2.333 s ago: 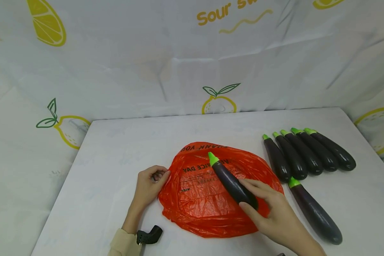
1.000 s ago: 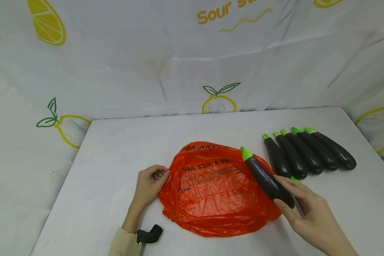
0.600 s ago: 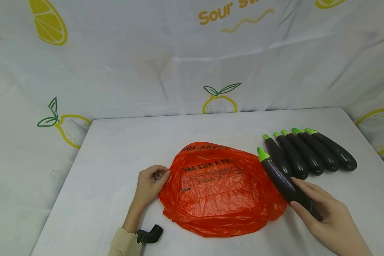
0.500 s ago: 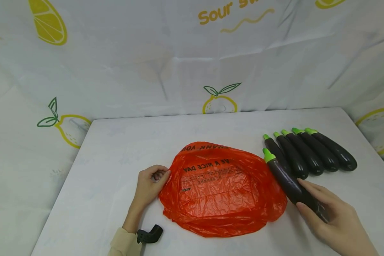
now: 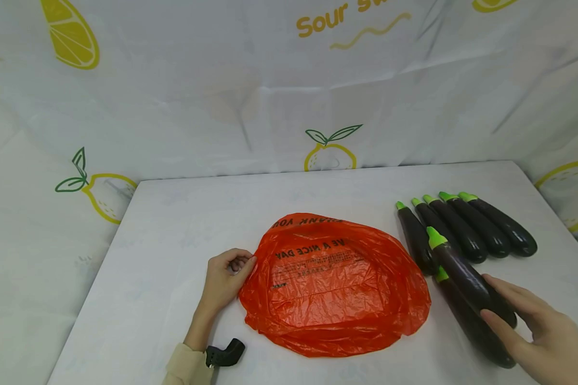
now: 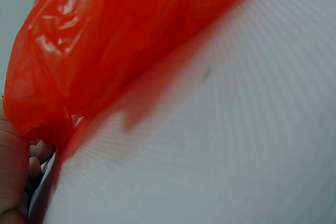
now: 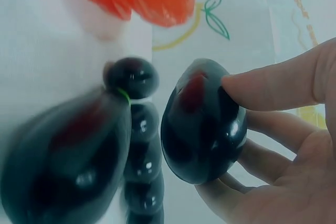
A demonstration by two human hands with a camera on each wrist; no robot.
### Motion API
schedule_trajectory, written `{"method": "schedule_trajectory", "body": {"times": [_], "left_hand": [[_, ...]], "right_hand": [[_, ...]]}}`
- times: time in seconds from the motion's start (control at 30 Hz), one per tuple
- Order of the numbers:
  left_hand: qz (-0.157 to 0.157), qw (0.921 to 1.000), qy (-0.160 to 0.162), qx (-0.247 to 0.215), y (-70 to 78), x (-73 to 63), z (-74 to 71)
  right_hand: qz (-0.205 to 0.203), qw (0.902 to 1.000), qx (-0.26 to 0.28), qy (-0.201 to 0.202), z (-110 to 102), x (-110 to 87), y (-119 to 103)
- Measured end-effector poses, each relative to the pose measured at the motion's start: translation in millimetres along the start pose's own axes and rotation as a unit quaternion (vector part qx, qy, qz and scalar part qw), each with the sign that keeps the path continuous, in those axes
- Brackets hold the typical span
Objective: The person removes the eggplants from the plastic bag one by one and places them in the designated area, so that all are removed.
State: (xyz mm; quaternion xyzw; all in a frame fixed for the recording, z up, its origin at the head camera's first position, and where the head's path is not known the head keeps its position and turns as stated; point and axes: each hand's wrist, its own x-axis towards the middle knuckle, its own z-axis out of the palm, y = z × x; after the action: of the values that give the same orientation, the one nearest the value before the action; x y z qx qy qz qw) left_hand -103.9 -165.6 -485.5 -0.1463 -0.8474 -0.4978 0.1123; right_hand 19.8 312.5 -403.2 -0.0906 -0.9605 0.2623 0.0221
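A red plastic bag [image 5: 327, 294] with black print lies spread with its mouth open at mid-table. My left hand [image 5: 227, 275] pinches its left rim between thumb and fingers; the left wrist view shows the gathered red plastic [image 6: 47, 93] at those fingers. On the right, my right hand [image 5: 544, 326] grips the thick end of an eggplant [image 5: 472, 280], green stem pointing up and left. In the right wrist view this eggplant [image 7: 205, 124] sits between thumb and fingers, apart from a second eggplant [image 7: 68, 156]. That second eggplant [image 5: 477, 326] lies on the table partly hidden below the held one.
Several more eggplants [image 5: 501, 224] lie side by side at the back right of the white table [image 5: 173, 230], stems toward the back. A white curtain [image 5: 197, 107] with lemon prints hangs behind. A black device [image 5: 226, 354] is at the left wrist.
My right hand has carried the eggplant from over the bag rightward, to above the eggplant lying at the front right. My left hand has kept its place on the bag's rim.
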Motion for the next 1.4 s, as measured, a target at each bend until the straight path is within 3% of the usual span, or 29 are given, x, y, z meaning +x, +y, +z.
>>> {"method": "schedule_trajectory", "body": {"times": [0.33,0.53,0.77,1.07,1.27,1.4], "left_hand": [[0.001,1.0000,-0.007,0.004,0.7,0.4,-0.3],[0.002,1.0000,-0.007,-0.002,0.0,0.0,-0.3],[-0.001,1.0000,-0.007,0.003,0.8,0.2,-1.1],[0.002,1.0000,-0.007,0.001,0.1,0.8,-0.7],[-0.004,1.0000,-0.006,0.005,-0.4,0.3,-0.9],[-0.007,1.0000,-0.005,0.004,-0.7,0.0,-0.9]], "right_hand": [[0.005,0.9988,0.037,0.033,0,-7.6,26],[0.003,0.9942,0.068,0.084,3,-11.7,45],[0.007,0.9970,0.042,0.065,3,-19.1,76],[0.014,0.9970,0.015,0.075,8,-29.0,119],[0.040,0.9963,-0.001,0.077,13,-34.0,128],[0.040,0.9977,-0.004,0.054,15,-33.1,127]]}}
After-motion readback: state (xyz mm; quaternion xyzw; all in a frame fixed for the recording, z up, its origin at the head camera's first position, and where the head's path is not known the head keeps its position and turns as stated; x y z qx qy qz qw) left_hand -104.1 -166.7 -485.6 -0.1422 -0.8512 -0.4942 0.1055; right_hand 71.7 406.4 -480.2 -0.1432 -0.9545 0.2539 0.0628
